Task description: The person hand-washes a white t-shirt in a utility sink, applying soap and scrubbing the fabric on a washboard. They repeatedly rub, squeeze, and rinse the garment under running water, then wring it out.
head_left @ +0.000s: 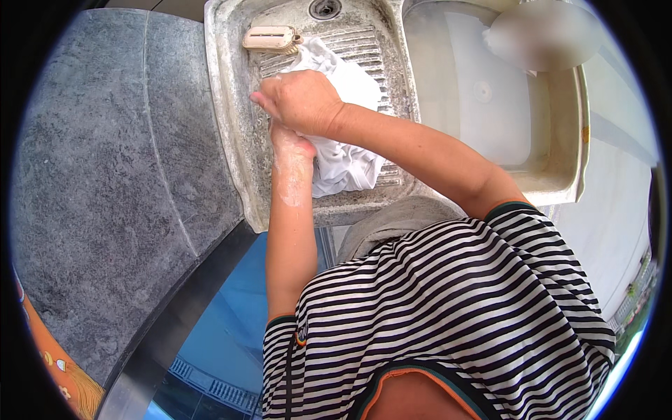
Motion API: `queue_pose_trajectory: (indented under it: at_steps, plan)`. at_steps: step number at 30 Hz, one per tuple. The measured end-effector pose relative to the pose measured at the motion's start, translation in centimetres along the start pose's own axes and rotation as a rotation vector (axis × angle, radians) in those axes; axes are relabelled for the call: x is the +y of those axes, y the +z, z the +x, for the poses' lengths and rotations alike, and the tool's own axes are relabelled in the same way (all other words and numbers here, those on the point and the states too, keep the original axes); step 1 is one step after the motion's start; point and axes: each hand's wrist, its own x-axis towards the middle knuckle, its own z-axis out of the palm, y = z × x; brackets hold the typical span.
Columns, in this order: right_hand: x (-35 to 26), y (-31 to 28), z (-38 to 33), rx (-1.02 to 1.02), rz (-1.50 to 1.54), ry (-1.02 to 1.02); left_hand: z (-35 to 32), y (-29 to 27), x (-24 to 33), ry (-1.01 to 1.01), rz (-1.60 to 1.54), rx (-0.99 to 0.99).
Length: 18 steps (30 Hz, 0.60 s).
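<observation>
- Grey countertop (91,140) takes up the whole left side, one pale seam curving down it, and it runs wide right up to the sink, so plenty of elbow room that way.
- Next over, one left basin (222,126), grimy pale rim, ribbed washboard floor. Inside it: one brush, one white cloth, one drain, plus both my hands. There's a strip of room between its left wall and my hands.
- One beige brush (269,38) lies near the top left of that basin, bristles just beside the cloth.
- Left hand (285,140) is down on the cloth, whitish suds over the wrist. Its fingers are mostly hidden under my other hand, so can't tell if they're gripping.
- Right hand (304,101) crosses over on top of it, fingers curled in. Can't tell whether any cloth is pinched in there.
- One round drain (325,8) sits at the far end, well apart from my hands.
- White cloth (353,164) is bunched across the ribs, under my hands and spreading to their right, near the basin's front edge.
- Far right, one deeper right basin (583,143) holding what looks like cloudy water (490,129). Its top right corner is blurred.
</observation>
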Motion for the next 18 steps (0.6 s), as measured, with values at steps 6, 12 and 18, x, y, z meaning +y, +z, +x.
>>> queue_pose_trajectory:
  at_steps: [6, 12, 18]
  plan:
    - [-0.6, 2.4, -5.7, 0.191, 0.042, -0.632, 2.9, -5.6, -2.1, 0.005, -0.358, -0.421]
    - [6.7, -1.3, 6.4, 0.190, -0.274, -0.372, -3.5, 3.2, 4.8, 0.034, -0.077, 0.105]
    - [12.2, -5.4, 2.9, 0.300, -0.059, -0.004, -3.2, -4.0, 6.1, 0.755, 0.712, 0.511]
